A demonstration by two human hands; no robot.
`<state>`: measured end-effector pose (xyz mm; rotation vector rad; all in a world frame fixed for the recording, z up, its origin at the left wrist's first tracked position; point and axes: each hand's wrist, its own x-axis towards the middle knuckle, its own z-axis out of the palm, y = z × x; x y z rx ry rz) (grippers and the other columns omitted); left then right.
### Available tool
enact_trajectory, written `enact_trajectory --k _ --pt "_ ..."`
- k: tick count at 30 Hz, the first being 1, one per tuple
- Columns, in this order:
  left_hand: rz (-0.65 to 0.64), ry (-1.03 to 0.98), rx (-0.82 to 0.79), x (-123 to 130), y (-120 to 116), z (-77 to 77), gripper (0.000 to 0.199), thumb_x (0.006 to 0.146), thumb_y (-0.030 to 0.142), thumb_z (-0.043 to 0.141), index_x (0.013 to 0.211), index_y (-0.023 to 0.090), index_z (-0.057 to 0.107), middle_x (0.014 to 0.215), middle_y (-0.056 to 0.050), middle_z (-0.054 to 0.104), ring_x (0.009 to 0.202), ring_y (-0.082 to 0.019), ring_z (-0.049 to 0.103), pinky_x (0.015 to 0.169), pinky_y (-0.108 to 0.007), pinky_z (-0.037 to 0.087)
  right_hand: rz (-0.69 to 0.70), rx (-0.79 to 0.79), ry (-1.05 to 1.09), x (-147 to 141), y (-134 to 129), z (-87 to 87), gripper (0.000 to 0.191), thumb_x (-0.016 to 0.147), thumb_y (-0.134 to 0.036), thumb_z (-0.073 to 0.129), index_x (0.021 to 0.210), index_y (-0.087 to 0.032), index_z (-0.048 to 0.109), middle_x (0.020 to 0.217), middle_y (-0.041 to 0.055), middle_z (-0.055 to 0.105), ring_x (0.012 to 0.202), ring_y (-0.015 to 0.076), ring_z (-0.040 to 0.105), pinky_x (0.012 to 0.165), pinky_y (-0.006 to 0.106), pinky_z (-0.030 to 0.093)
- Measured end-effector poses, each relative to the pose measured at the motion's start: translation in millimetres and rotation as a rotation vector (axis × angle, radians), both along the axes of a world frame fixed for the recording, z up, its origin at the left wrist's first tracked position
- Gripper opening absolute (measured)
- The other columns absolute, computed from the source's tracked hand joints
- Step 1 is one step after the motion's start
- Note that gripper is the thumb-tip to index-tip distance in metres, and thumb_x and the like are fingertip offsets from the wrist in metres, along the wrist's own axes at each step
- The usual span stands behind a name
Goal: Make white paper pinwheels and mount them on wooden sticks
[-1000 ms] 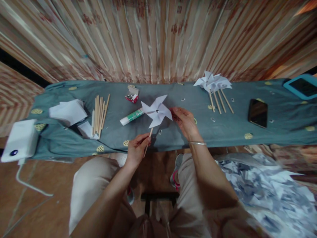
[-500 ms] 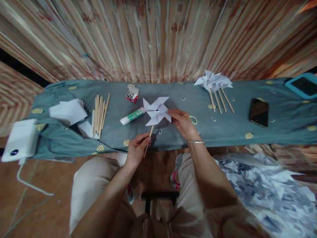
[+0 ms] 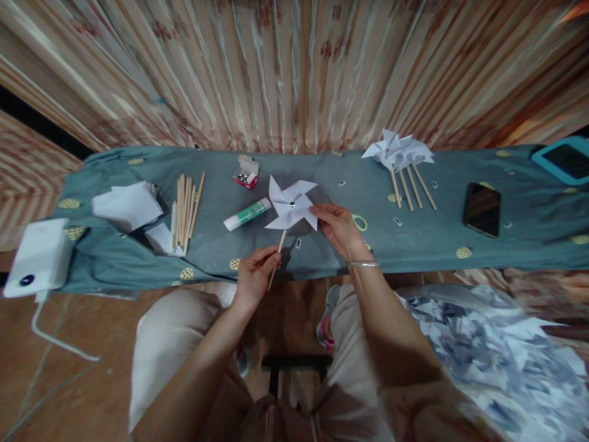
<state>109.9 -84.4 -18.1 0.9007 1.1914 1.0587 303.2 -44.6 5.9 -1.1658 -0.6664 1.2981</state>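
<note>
A white paper pinwheel (image 3: 299,207) with a dark pin at its centre is upright on a thin wooden stick (image 3: 282,240), over the near middle of the table. My left hand (image 3: 256,274) is closed around the lower part of the stick. At the pinwheel's right edge is my right hand (image 3: 339,228), thumb and fingertips touching a paper blade; whether they pinch it is hard to tell. Just left of the pinwheel lies a green and white glue stick (image 3: 247,215), with a small open red box of pins (image 3: 246,175) behind it.
Wooden sticks (image 3: 186,209) and white paper sheets (image 3: 131,205) lie at left, beside a white device (image 3: 41,255). Finished pinwheels (image 3: 399,151), green-handled scissors (image 3: 359,222), a phone (image 3: 481,209) and a blue-framed device (image 3: 565,159) are at right. A bag of paper pieces (image 3: 501,362) stands below.
The pinwheel's blades have turned a little about the pin. Both hands stay in nearly the same place.
</note>
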Motion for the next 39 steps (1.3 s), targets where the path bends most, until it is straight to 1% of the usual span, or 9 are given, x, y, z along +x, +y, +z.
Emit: enact_trajectory --k 9,15,21,28,34,39 --pt "0.01 -0.003 -0.006 1.0 -1.2 3.5 0.034 0.053 0.041 0.089 0.077 0.019 0.08 0.069 -0.001 0.069 0.061 -0.012 0.057 0.063 -0.025 0.05 0.022 0.018 -0.004 0.4 -0.8 -4.2 0.028 0.051 -0.042 0.09 0.062 -0.022 0.072 0.062 -0.0034 0.067 0.059 0.0101 0.053 0.059 0.026 0.044" --pt "0.015 -0.009 -0.016 1.1 -0.5 1.9 0.036 0.053 0.042 0.088 0.077 0.018 0.079 0.071 -0.001 0.068 0.061 -0.011 0.058 0.064 -0.027 0.051 0.035 -0.027 -0.004 -2.9 -2.5 -4.8 0.031 0.047 -0.043 0.091 0.06 -0.022 0.072 0.062 -0.0028 0.068 0.059 0.0107 0.054 0.062 0.027 0.045" --pt "0.02 -0.018 -0.025 1.2 -0.2 1.6 0.036 0.051 0.042 0.089 0.077 0.018 0.079 0.071 0.0 0.068 0.06 -0.011 0.057 0.065 -0.027 0.051 0.053 -0.033 -0.007 -8.3 -5.4 -4.3 0.031 0.047 -0.044 0.091 0.06 -0.022 0.072 0.06 -0.003 0.066 0.058 0.0099 0.053 0.059 0.025 0.043" --pt "0.025 -0.015 -0.023 0.8 0.2 0.2 0.035 0.053 0.04 0.088 0.077 0.017 0.079 0.071 -0.001 0.069 0.06 -0.011 0.058 0.066 -0.027 0.05 0.134 -0.046 -0.017 -11.2 -6.3 -8.6 0.03 0.052 -0.044 0.089 0.064 -0.021 0.073 0.06 -0.0023 0.067 0.057 0.0092 0.057 0.058 0.024 0.044" --pt "0.034 -0.022 -0.021 1.5 -0.2 1.0 0.033 0.052 0.039 0.088 0.076 0.018 0.079 0.07 -0.001 0.07 0.06 -0.012 0.058 0.064 -0.027 0.05 0.183 -0.057 -0.027 -15.4 -8.7 -7.5 0.029 0.054 -0.044 0.089 0.063 -0.021 0.074 0.06 -0.0025 0.068 0.058 0.0086 0.059 0.06 0.022 0.045" --pt "0.029 -0.033 -0.015 2.0 -0.1 1.5 0.031 0.053 0.038 0.088 0.077 0.019 0.08 0.072 -0.001 0.07 0.06 -0.011 0.058 0.064 -0.026 0.05 0.217 -0.041 -0.062 -19.5 -10.1 -7.0 0.03 0.056 -0.048 0.087 0.063 -0.021 0.075 0.059 -0.0023 0.068 0.056 0.0078 0.057 0.058 0.022 0.042"
